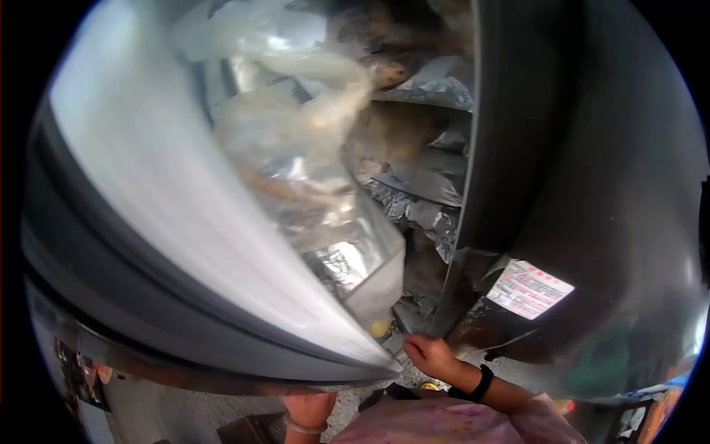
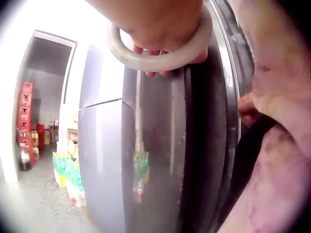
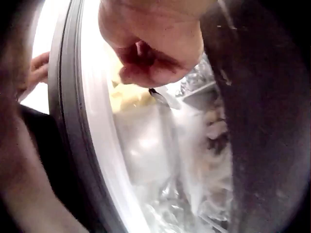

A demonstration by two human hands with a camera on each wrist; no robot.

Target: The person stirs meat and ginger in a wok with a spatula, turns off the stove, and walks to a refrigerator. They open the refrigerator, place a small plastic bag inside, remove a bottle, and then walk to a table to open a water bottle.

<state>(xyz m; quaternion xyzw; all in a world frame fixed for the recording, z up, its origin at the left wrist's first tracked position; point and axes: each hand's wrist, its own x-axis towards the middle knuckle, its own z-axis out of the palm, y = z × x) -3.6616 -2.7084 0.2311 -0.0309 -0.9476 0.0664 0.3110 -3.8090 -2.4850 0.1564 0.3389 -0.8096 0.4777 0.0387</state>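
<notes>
A freezer door [image 1: 192, 185] stands partly open, its pale inner side facing clear plastic bags [image 1: 296, 140] and foil-like packaging. My left hand [image 1: 310, 408] is at the door's outer side near its lower edge in the head view; in the left wrist view the same hand [image 2: 167, 29] rests its fingers against the dark door [image 2: 158, 145]. My right hand [image 1: 434, 358] is at the opening between door and cabinet. Seen from the right wrist, this hand [image 3: 153, 43] has curled fingers above a white package [image 3: 146, 141]; a small dark tip shows just below them.
A dark cabinet side [image 1: 592, 185] with a printed label [image 1: 530, 288] stands at the right. In the left wrist view, red crates [image 2: 25, 116] are stacked by a doorway, and green bottles [image 2: 73, 179] stand on the grey floor [image 2: 43, 208].
</notes>
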